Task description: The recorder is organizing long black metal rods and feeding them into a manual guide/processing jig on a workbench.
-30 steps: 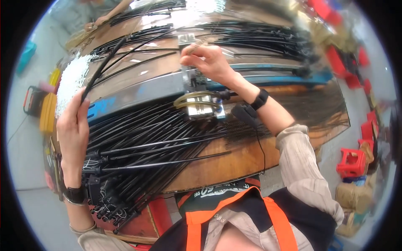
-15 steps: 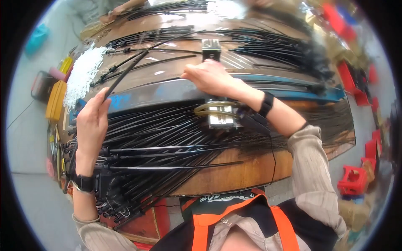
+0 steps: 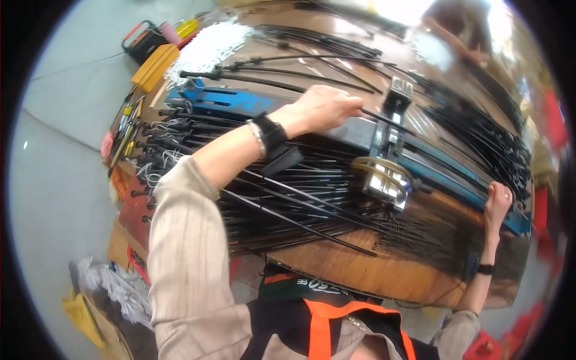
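A long thin black rod crosses over the blue and grey metal bench fixture and passes the silver block device in the middle. My left hand is closed around the rod, just left of the device. Farther right, my right hand has its fingers closed at the rod's right end. Two tan hoses loop over the near side of the silver device. Beyond my left hand, the rod's left part seems to continue toward a thicker black end.
Many black rods lie piled on the near side of the wooden table. More rods lie at the far right. A heap of small white pieces and a yellow box are at the far left. Another person's arm shows beyond.
My left hand has moved from the left side to the middle, beside the silver device. My right hand has gone from the device to the far right. The view has turned.
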Demonstrator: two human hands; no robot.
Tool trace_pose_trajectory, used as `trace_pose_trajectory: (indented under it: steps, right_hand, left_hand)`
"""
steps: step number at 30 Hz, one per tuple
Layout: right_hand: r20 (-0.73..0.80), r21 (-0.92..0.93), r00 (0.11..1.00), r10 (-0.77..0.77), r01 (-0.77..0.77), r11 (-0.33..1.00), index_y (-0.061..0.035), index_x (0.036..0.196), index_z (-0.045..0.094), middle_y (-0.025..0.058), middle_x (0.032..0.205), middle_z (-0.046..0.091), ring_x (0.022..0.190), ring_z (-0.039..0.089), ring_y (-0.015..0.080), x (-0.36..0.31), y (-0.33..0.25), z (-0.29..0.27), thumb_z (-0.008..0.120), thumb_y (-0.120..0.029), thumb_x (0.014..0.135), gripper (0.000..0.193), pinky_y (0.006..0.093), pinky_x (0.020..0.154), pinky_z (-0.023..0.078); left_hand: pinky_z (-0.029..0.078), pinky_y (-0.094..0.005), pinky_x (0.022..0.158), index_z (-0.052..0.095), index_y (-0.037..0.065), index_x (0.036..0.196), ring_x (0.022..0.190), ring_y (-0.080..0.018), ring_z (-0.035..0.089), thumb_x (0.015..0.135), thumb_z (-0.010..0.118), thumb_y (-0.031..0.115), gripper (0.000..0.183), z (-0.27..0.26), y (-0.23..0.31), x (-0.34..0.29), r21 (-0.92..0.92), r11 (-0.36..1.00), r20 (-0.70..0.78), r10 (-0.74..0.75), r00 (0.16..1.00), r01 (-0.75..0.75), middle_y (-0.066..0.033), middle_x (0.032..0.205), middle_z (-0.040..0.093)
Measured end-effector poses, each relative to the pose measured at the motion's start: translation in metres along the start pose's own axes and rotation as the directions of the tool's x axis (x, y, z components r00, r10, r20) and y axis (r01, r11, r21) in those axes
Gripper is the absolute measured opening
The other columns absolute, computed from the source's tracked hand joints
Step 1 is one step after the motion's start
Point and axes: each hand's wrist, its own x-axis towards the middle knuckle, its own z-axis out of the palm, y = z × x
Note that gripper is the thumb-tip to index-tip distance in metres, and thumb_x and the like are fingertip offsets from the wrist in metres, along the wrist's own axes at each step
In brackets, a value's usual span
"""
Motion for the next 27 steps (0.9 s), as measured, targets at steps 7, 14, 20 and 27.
trace_pose_trajectory:
  steps: [7, 14, 20, 27]
  right_hand:
    - [-0.021, 0.150, 0.990, 0.138, -0.133, 0.980, -0.0026, 0.088, 0.055, 0.0119, 0.083, 0.057, 0.084, 0.055, 0.0315, -0.005, -0.001, 0.023, 0.055, -0.013, 0.096, 0.013, 0.0410, 0.083, 0.042]
    - [-0.048, 0.156, 0.988, 0.145, -0.136, 0.978, -0.0016, 0.089, 0.054, 0.0131, 0.084, 0.056, 0.082, 0.053, 0.0330, 0.000, -0.004, 0.024, 0.055, -0.012, 0.096, 0.013, 0.0409, 0.081, 0.042]
    - [-0.063, 0.149, 0.988, 0.141, -0.131, 0.980, -0.0016, 0.090, 0.055, 0.0134, 0.084, 0.056, 0.082, 0.054, 0.0330, -0.003, -0.007, 0.027, 0.055, -0.012, 0.097, 0.013, 0.0411, 0.082, 0.042]
    - [-0.012, 0.070, 0.981, 0.194, -0.193, 0.979, -0.0047, 0.109, 0.064, 0.0108, 0.108, 0.066, 0.112, 0.058, 0.0304, -0.022, -0.007, 0.014, 0.056, -0.010, 0.096, 0.017, 0.0411, 0.100, 0.039]
  left_hand:
    - [0.051, -0.0461, 0.065, 0.059, 0.009, 0.088, 0.074, -0.0353, 0.064, 0.095, 0.057, 0.029, 0.022, 0.017, 0.006, -0.012, -0.011, 0.989, 0.041, -0.150, 0.988, 0.151, -0.0140, 0.076, 0.065]
    - [0.051, -0.0467, 0.068, 0.063, 0.008, 0.083, 0.080, -0.0367, 0.065, 0.093, 0.058, 0.032, 0.027, 0.024, 0.017, 0.005, -0.127, 0.975, 0.026, -0.183, 0.983, 0.184, -0.0155, 0.079, 0.066]
    - [0.051, -0.0460, 0.067, 0.067, 0.010, 0.083, 0.078, -0.0361, 0.064, 0.091, 0.062, 0.031, 0.022, 0.035, 0.011, -0.001, -0.240, 0.959, -0.059, -0.170, 0.984, 0.151, -0.0147, 0.079, 0.066]
    - [0.050, -0.0452, 0.065, 0.067, 0.010, 0.084, 0.074, -0.0360, 0.063, 0.089, 0.066, 0.025, 0.016, 0.039, 0.015, -0.011, -0.143, 0.989, -0.229, -0.071, 0.971, 0.038, -0.0132, 0.076, 0.063]
